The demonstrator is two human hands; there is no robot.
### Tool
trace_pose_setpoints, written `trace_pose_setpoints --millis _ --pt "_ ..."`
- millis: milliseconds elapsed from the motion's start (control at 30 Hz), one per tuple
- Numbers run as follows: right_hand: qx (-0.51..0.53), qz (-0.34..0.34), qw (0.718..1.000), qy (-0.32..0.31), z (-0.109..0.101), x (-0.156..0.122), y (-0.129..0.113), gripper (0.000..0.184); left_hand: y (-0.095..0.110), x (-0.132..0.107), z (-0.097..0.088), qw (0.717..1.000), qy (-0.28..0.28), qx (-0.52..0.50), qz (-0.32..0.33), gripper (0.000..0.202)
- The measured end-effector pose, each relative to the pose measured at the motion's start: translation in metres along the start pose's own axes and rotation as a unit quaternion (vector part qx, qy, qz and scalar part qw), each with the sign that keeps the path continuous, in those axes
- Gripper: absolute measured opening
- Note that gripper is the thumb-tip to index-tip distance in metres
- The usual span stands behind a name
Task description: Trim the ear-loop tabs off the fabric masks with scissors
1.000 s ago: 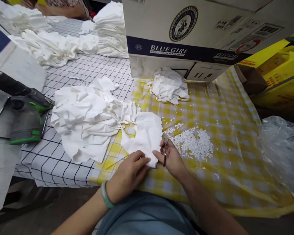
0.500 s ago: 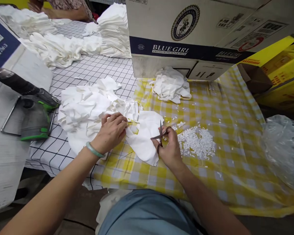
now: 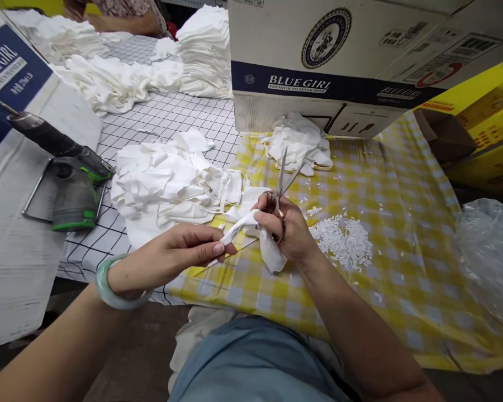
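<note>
My left hand point(image 3: 193, 245), with a pale green bangle point(image 3: 111, 285) at its wrist, pinches one end of a white fabric piece point(image 3: 272, 251). The other end is gripped by my right hand point(image 3: 291, 226), so a narrow strip of cloth stretches between them. Scissors point(image 3: 280, 181) also sit in the right hand, fingers through the handles, blades parted and pointing away from me. To the left lies a heap of white fabric pieces point(image 3: 159, 184). Small white clippings point(image 3: 346, 243) are piled right of my right hand.
A large Blue Girl carton point(image 3: 302, 100) stands at the back, a small white cloth pile point(image 3: 297, 142) before it. A cordless tool point(image 3: 73, 195) is at left. Beyond are stacked white fabrics point(image 3: 205, 56) and another person's arm point(image 3: 129, 23). A clear plastic bag point(image 3: 486, 251) lies right.
Both hands have lifted the cloth from the table and drawn it into a narrow strip. The scissors have swung from pointing left to pointing away from me.
</note>
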State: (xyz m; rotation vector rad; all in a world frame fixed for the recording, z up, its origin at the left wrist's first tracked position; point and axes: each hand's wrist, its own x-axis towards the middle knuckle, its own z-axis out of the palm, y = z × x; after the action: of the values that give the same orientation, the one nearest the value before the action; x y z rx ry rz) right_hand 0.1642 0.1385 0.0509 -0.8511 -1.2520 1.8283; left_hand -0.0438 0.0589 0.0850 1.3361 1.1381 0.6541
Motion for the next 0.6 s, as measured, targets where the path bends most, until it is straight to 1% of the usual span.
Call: trace_pose_setpoints --millis 100,167,233,300,367,400,433,467,500,533,600 --pt "0.045 0.026 0.999 -0.012 0.01 0.005 0.009 0.027 0.004 -0.002 0.015 0.997 0.052 -0.009 0.048 0.029" --pt "0.075 0.057 0.995 -0.028 0.021 0.005 0.021 0.031 0.009 0.001 0.026 0.987 0.118 0.026 0.105 0.026" --pt "0.115 0.078 0.99 -0.036 0.033 0.001 0.033 0.038 0.011 0.007 0.036 0.967 0.187 0.06 0.166 0.024" --pt "0.15 0.086 0.984 -0.034 0.041 -0.004 0.042 0.043 0.008 0.015 0.045 0.955 0.224 0.029 0.193 0.023" --pt "0.138 0.089 0.986 -0.033 0.04 -0.011 0.046 0.046 0.001 0.023 0.052 0.954 0.233 -0.054 0.18 0.025" --pt "0.102 0.089 0.99 -0.032 0.036 -0.015 0.046 0.046 -0.003 0.026 0.056 0.952 0.237 -0.097 0.167 0.026" --pt "0.041 0.083 0.995 -0.027 0.029 -0.02 0.043 0.044 -0.007 0.029 0.06 0.949 0.244 -0.129 0.153 0.026" --pt "-0.041 0.069 0.997 -0.014 0.021 -0.026 0.04 0.04 -0.011 0.031 0.064 0.946 0.251 -0.151 0.14 0.027" --pt "-0.138 0.045 0.989 0.007 0.011 -0.033 0.035 0.036 -0.014 0.034 0.07 0.944 0.255 -0.164 0.129 0.026" --pt "-0.235 0.015 0.971 0.031 0.0 -0.041 0.03 0.034 -0.017 0.036 0.075 0.944 0.254 -0.172 0.122 0.026" --pt "-0.393 -0.047 0.915 0.07 -0.02 -0.058 0.021 0.033 -0.02 0.04 0.089 0.949 0.244 -0.164 0.115 0.027"
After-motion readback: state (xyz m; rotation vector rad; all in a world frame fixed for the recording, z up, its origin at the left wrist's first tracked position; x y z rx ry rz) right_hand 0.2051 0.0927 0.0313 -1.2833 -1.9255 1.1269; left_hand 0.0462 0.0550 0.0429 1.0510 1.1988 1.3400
